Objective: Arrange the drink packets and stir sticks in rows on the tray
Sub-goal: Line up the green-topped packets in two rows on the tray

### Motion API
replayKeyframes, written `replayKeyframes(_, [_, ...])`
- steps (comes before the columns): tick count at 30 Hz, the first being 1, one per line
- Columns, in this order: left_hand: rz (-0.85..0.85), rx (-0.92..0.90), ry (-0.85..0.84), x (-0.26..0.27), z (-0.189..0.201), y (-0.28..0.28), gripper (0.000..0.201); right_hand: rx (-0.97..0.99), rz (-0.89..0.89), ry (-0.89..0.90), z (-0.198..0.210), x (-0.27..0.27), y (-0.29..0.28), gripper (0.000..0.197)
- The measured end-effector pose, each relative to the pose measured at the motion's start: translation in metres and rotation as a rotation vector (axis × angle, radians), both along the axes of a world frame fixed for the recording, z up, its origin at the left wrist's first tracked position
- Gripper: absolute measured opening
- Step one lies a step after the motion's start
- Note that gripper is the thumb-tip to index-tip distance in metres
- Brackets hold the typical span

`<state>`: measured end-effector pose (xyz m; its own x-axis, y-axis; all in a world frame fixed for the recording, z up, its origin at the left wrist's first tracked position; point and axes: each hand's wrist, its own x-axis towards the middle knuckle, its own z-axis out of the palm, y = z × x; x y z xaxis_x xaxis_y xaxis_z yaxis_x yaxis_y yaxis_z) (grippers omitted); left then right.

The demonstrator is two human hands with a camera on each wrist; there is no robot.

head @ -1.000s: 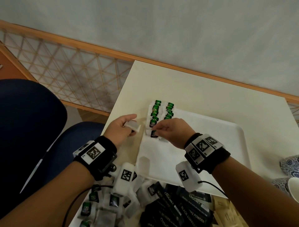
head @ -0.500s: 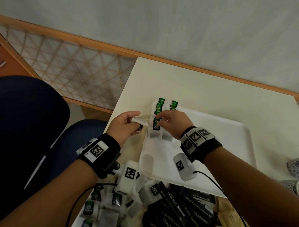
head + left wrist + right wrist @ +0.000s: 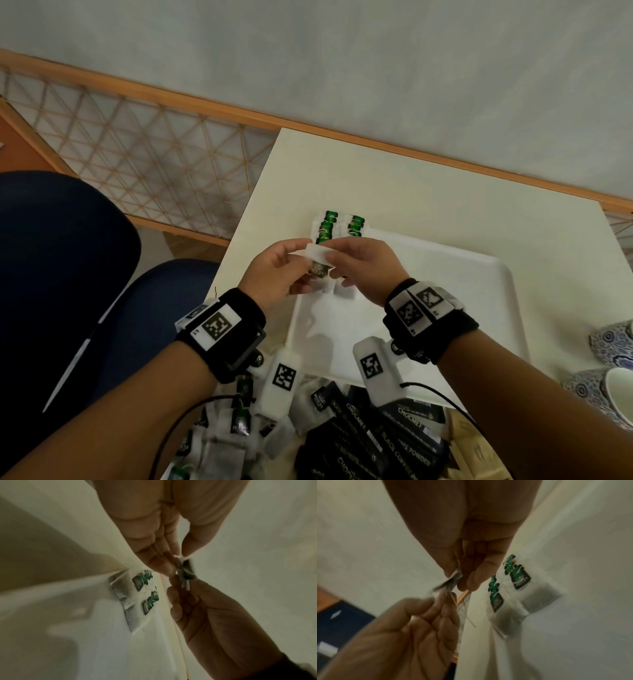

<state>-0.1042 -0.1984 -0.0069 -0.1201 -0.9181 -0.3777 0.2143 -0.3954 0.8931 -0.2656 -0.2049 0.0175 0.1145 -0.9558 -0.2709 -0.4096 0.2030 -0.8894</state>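
A white tea bag (image 3: pixel 319 254) with a dark tag hangs above the left side of the white tray (image 3: pixel 445 294). My left hand (image 3: pixel 298 263) pinches it from the left and my right hand (image 3: pixel 337 269) pinches it from the right. The left wrist view shows the same tea bag (image 3: pixel 185 566) between thumb and fingers of my left hand (image 3: pixel 173 563), with the right hand (image 3: pixel 178 586) below it. In the right wrist view my right hand (image 3: pixel 460 581) nips the tea bag (image 3: pixel 449 583). Two rows of green-tagged tea bags (image 3: pixel 340 226) lie at the tray's far left corner.
Loose tea bags (image 3: pixel 236 421) and black Chocmet packets (image 3: pixel 376 442) are heaped at the table's near edge. Patterned cups (image 3: pixel 613 346) stand at the right edge. A blue chair (image 3: pixel 68 274) is to the left of the table, and the tray's right half is bare.
My right hand left the tea bag row on the tray and came to the left hand. The left hand moved right with its tea bag, which both hands now pinch.
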Motion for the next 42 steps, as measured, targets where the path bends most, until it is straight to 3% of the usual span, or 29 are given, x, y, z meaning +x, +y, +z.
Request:
replayKeyframes(4, [-0.013, 0.010, 0.017, 0.000, 0.003, 0.001, 0.038, 0.177, -0.118, -0.296, 0.007, -0.003, 0.001, 0.024])
replayKeyframes(7, [-0.052, -0.020, 0.006, -0.003, 0.005, 0.004, 0.029, 0.223, -0.091, -0.330, 0.007, -0.001, 0.004, 0.026])
replayKeyframes(12, [-0.060, -0.001, -0.021, -0.005, 0.001, 0.004, 0.010, 0.182, -0.024, -0.168, 0.000, 0.001, 0.004, 0.016])
replayKeyframes(17, [-0.008, 0.050, 0.008, -0.004, 0.000, 0.003, 0.005, -0.153, -0.116, -0.029, -0.002, -0.003, 0.006, 0.011])
replayKeyframes(22, [-0.051, 0.046, -0.047, -0.005, 0.000, 0.003, 0.012, -0.285, 0.112, 0.257, 0.003, -0.004, 0.010, 0.023])
replayKeyframes(25, [-0.036, 0.034, -0.080, -0.008, -0.001, 0.003, 0.014, -0.255, 0.047, 0.199, 0.004, -0.005, 0.008, 0.019])
replayKeyframes(29, [0.031, -0.091, -0.275, -0.007, -0.010, 0.003, 0.028, -0.215, -0.065, 0.149, 0.006, -0.006, 0.008, 0.030])
replayKeyframes(35, [-0.149, -0.228, -0.331, -0.012, -0.005, 0.010, 0.045, -0.061, -0.010, 0.040, 0.012, 0.003, 0.007, 0.029])
replayKeyframes(38, [-0.134, -0.189, -0.237, -0.013, -0.008, 0.006, 0.024, -0.033, 0.048, 0.039, 0.012, 0.004, 0.007, 0.027])
replayKeyframes(42, [-0.146, -0.158, -0.207, -0.011, -0.011, 0.005, 0.016, -0.150, 0.111, 0.257, 0.015, -0.006, 0.002, 0.025])
